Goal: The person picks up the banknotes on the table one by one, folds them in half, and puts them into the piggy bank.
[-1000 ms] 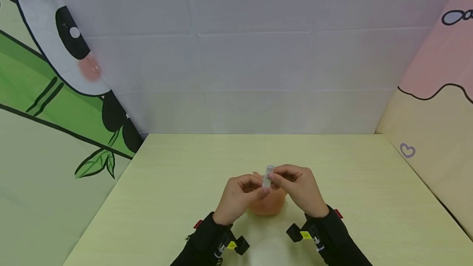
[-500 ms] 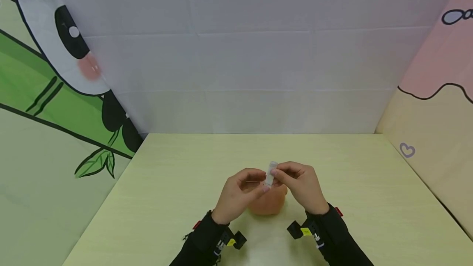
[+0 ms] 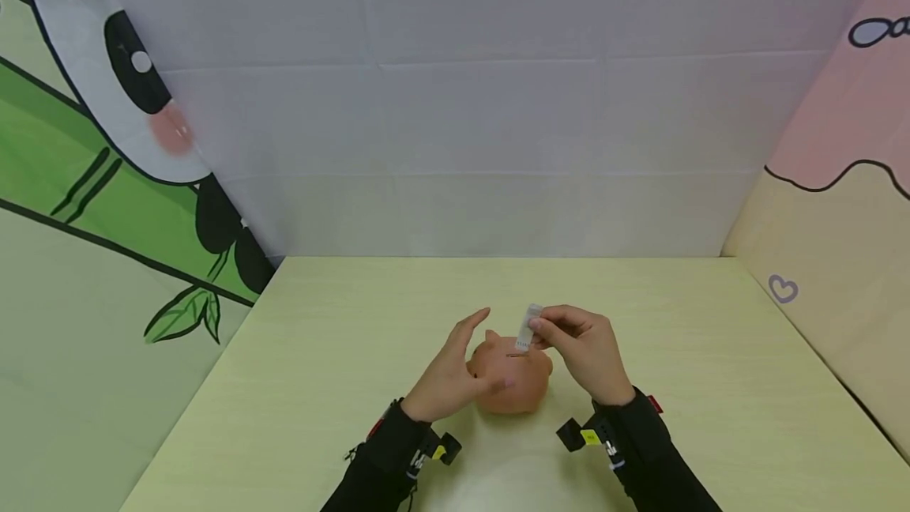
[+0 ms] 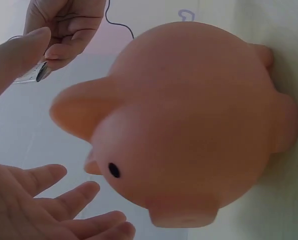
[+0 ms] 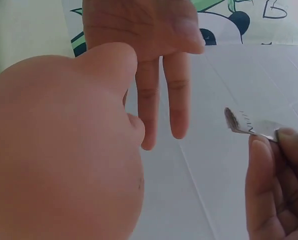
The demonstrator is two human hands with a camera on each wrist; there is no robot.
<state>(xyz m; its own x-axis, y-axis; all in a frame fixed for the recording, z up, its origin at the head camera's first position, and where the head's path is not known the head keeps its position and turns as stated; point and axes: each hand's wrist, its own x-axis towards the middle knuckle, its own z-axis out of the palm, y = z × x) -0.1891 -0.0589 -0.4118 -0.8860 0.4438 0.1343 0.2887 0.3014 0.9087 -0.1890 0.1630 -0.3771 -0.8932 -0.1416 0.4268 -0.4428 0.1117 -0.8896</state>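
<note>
An orange-pink piggy bank (image 3: pixel 517 385) stands on the table, its coin slot (image 3: pixel 517 355) facing up. Its ear, black eye and snout (image 4: pixel 184 215) show in the left wrist view. With thumb and fingertips, my right hand (image 3: pixel 584 350) pinches a folded strip of printed paper (image 3: pixel 527 328), like a folded banknote. The strip is tilted, its lower end overlapping the bank's back near the slot in the head view. My left hand (image 3: pixel 444 378) is spread at the bank's left side, fingers straight and holding nothing, thumb in front of the bank.
The pale yellow table (image 3: pixel 320 354) reaches back to a plain grey-white cloth wall (image 3: pixel 462 125). Printed cartoon panels stand at the left and right. A small wrist camera (image 3: pixel 441 449) is strapped to each dark sleeve.
My left hand has let go of the paper strip, opened and shifted left, uncovering the bank's slot. My right hand has moved the strip slightly right and up.
</note>
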